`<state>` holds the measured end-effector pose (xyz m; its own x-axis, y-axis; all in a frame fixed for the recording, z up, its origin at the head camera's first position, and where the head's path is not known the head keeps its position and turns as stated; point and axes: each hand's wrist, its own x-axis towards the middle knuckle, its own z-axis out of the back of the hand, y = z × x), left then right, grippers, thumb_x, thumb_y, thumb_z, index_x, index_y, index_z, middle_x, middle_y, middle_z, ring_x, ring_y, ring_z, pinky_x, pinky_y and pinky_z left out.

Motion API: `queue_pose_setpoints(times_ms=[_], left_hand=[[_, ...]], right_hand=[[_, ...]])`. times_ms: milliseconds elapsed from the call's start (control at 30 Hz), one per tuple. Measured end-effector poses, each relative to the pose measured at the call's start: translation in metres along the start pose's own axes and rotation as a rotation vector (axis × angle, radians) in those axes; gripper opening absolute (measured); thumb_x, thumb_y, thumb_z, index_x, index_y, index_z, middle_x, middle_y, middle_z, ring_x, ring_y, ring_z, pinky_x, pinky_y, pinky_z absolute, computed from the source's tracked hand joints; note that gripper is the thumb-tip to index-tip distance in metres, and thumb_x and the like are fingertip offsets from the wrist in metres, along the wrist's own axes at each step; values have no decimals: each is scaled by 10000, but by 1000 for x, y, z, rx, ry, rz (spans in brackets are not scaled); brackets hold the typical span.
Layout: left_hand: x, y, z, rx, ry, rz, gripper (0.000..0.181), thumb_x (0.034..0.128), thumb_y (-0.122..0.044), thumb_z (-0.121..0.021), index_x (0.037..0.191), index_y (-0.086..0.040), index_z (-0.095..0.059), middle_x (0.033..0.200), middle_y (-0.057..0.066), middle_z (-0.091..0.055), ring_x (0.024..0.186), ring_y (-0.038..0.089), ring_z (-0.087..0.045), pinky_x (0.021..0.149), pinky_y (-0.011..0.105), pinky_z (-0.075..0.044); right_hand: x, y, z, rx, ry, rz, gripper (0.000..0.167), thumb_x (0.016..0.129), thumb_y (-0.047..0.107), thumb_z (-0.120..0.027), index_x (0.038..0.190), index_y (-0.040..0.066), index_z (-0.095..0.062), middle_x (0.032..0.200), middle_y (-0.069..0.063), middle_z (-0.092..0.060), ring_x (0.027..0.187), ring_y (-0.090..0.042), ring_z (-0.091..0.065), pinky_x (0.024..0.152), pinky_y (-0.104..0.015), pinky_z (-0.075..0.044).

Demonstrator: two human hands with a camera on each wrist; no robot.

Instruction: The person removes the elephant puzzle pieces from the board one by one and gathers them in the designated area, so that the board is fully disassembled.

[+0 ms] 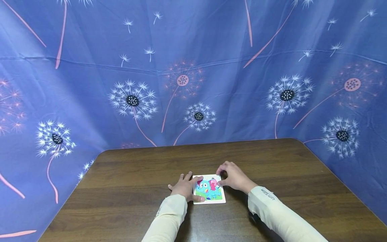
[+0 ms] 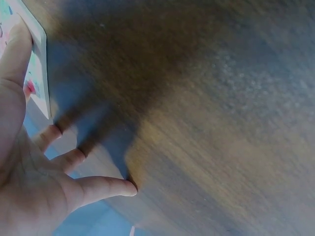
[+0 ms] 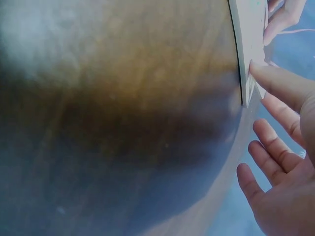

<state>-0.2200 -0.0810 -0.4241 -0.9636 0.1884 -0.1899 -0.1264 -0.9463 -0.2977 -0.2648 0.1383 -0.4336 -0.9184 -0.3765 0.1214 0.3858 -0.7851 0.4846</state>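
Observation:
A square elephant puzzle [image 1: 208, 194] with a white border lies flat on the table, its picture showing a blue elephant with a pink ear. My left hand [image 1: 183, 188] steadies its left side, thumb and index finger stretched over the border and the other fingers spread on the wood. At the upper right corner, my right hand [image 1: 235, 177] pinches with thumb and index finger. Between them in the right wrist view, a pale pointed edge, seemingly a puzzle piece [image 3: 259, 89], stands tilted from the board; its face is hidden. The other right fingers are loosely bent.
The brown wooden table [image 1: 136, 168] has rounded far corners. Behind and beside it hangs a blue cloth [image 1: 229, 101] printed with dandelions. Both forearms wear cream sleeves [image 1: 284, 211], and something dark shows under the right cuff.

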Motion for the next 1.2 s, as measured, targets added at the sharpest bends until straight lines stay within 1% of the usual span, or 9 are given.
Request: queue_pose_setpoints(times_ms=[133, 333, 433, 533, 633, 733, 833, 1000, 1200], left_hand=[[-1, 0, 0, 11, -6, -2, 788, 779, -478, -858, 1477, -329, -525, 1605, 85, -378, 1484, 400, -313, 969, 834, -308], [-3, 1, 1, 3, 8, 1, 794, 782, -485, -850, 1485, -326, -517, 1611, 85, -370, 1488, 397, -305, 976, 833, -301], [-2, 2, 1, -4, 9, -3, 796, 781, -480, -851, 1486, -321, -515, 1613, 85, -368, 1488, 399, -304, 977, 835, -296], [-1, 3, 1, -1, 9, -4, 798, 779, -477, -853, 1485, -323, -514, 1612, 82, -369, 1487, 396, -308, 978, 833, -299], [0, 3, 2, -3, 11, -3, 795, 782, -470, -853, 1486, -325, -513, 1613, 80, -367, 1490, 394, -304, 980, 833, -297], [0, 2, 1, -14, 13, -5, 790, 786, -458, -855, 1486, -321, -515, 1616, 84, -362, 1493, 401, -294, 978, 839, -287], [0, 2, 1, -23, 13, -9, 788, 788, -453, -856, 1486, -317, -516, 1618, 87, -358, 1496, 405, -286, 978, 843, -281], [0, 3, 1, -14, 5, -16, 792, 784, -465, -855, 1485, -324, -515, 1615, 84, -364, 1493, 402, -293, 972, 842, -290], [-1, 4, 0, -9, -6, -25, 789, 780, -464, -859, 1478, -323, -520, 1607, 85, -376, 1491, 401, -298, 962, 847, -293]], right_hand=[[3, 0, 2, -36, 4, 19, 288, 732, 150, -929, 895, 168, -692, 963, 30, -600, 955, -209, -552, 882, -462, -473], [3, 1, 2, -81, 18, 17, 278, 739, 223, -933, 907, 195, -713, 978, 51, -617, 978, -208, -577, 918, -495, -469], [2, 0, 1, -102, -7, 42, 277, 729, 241, -937, 906, 201, -728, 973, 62, -623, 983, -211, -591, 908, -491, -477], [2, -1, 0, -109, -55, 64, 275, 725, 227, -936, 909, 188, -735, 950, 73, -623, 962, -195, -598, 872, -462, -493], [2, -3, 2, -93, -97, 68, 262, 744, 204, -922, 934, 165, -745, 947, 75, -622, 952, -190, -604, 848, -435, -511], [3, -5, 7, -74, -114, 67, 245, 778, 203, -901, 969, 160, -753, 964, 75, -625, 966, -201, -614, 845, -432, -525], [2, -9, 13, -58, -105, 83, 243, 797, 216, -890, 996, 161, -760, 982, 69, -636, 984, -223, -622, 846, -439, -530], [0, -16, 22, -58, -61, 82, 246, 807, 236, -883, 1022, 188, -774, 1025, 61, -658, 1013, -250, -628, 866, -467, -525], [-4, -24, 30, -82, -35, 82, 238, 790, 238, -892, 999, 195, -787, 1012, 60, -683, 994, -239, -642, 858, -461, -528]])
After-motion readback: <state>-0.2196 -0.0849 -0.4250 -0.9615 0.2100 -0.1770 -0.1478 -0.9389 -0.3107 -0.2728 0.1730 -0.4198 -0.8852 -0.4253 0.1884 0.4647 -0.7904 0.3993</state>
